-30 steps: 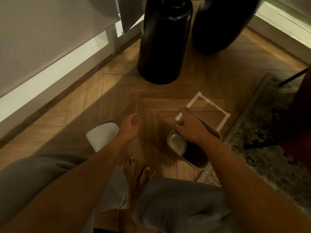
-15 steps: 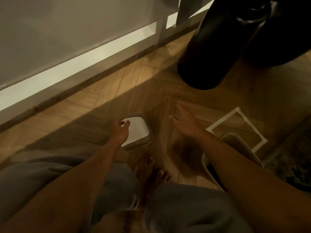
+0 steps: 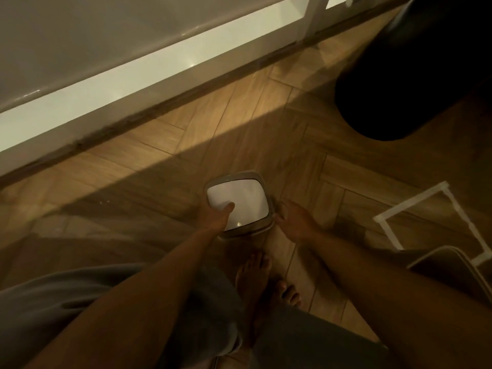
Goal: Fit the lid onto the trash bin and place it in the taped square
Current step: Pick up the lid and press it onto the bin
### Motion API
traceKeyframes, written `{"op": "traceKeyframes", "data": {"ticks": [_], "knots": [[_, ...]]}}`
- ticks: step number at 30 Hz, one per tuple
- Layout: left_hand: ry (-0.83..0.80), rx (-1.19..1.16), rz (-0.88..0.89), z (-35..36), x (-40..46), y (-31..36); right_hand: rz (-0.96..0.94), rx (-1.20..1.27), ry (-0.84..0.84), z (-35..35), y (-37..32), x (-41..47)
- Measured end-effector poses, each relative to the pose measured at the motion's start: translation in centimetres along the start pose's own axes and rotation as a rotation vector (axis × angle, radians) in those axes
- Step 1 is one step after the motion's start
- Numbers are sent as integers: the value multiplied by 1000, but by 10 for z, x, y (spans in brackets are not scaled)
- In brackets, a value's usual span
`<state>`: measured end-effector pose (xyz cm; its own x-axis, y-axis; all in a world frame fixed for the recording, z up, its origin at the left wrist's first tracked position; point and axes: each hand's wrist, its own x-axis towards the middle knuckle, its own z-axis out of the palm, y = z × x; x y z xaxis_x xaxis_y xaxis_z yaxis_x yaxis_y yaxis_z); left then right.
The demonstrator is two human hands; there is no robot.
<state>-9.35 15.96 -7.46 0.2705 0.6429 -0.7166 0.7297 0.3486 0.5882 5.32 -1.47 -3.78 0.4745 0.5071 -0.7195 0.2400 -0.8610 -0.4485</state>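
The bin lid (image 3: 241, 198), a rounded square with a white flap in a grey frame, lies flat on the wooden floor ahead of my feet. My left hand (image 3: 214, 217) grips its near left corner, thumb on the white flap. My right hand (image 3: 294, 222) touches the lid's right edge with fingers spread. The open trash bin (image 3: 452, 270) shows at the lower right, partly hidden by my right arm. The white taped square (image 3: 464, 225) lies on the floor just beyond the bin.
A large black vase (image 3: 399, 83) stands at the upper right. A white skirting and wall (image 3: 133, 75) run along the left and back. My bare feet (image 3: 263, 278) and grey trousers fill the bottom.
My right hand left the bin and crossed left to the lid's right edge. My left hand took hold of the lid's corner. The view swung left.
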Motion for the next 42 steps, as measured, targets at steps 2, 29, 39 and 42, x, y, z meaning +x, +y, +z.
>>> {"op": "traceKeyframes", "data": {"ticks": [2,29,39,42], "knots": [[26,-12,-9,8,9,-2,-14,36,-37,17,1,11],[32,129,41,12,4,10,55,204,-259,21,3,22],[-137,391,232,-1,-43,62,20,147,15,-36,-3,-38],[-153,462,322,-7,-43,83,-50,102,245,-56,-14,-51]]}}
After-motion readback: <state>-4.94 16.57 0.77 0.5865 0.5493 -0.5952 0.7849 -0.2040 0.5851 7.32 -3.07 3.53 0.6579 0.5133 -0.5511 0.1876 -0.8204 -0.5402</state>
